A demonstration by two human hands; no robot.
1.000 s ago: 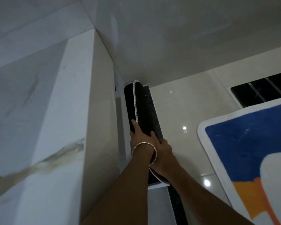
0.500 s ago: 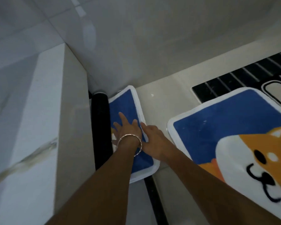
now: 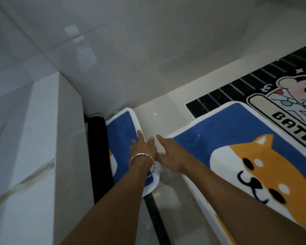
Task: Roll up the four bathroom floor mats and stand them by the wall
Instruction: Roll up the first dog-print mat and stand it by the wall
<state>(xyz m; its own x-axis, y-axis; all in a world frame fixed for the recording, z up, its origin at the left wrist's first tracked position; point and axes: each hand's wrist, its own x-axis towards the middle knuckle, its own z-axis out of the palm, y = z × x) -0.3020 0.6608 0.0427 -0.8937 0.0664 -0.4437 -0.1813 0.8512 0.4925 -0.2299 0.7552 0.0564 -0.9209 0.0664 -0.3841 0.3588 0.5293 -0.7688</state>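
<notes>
A partly rolled bath mat lies in the wall corner. Its black-backed roll [image 3: 99, 147] rests against the white ledge, and its loose blue flap [image 3: 120, 131] with a white border is spread on the floor. My left hand [image 3: 142, 149], wearing a bangle, rests flat on the flap with straight fingers. Beside it, my right hand [image 3: 168, 154] lies with straight fingers on the flap's white right edge. A blue mat with an orange dog [image 3: 237, 138] lies flat to the right. Behind it is a black striped mat with a cartoon figure [image 3: 219, 96].
A white marble-look ledge [image 3: 48, 138] fills the left side. The grey tiled wall [image 3: 148, 50] runs behind the mats. A narrow strip of glossy beige floor [image 3: 159, 117] shows between the flap and the dog mat, and a black threshold strip [image 3: 155, 213] crosses below my hands.
The mat's outer flap has fallen open from the roll, showing its blue face. Both hands moved from the black backing onto the flap's right edge. The view swung right.
</notes>
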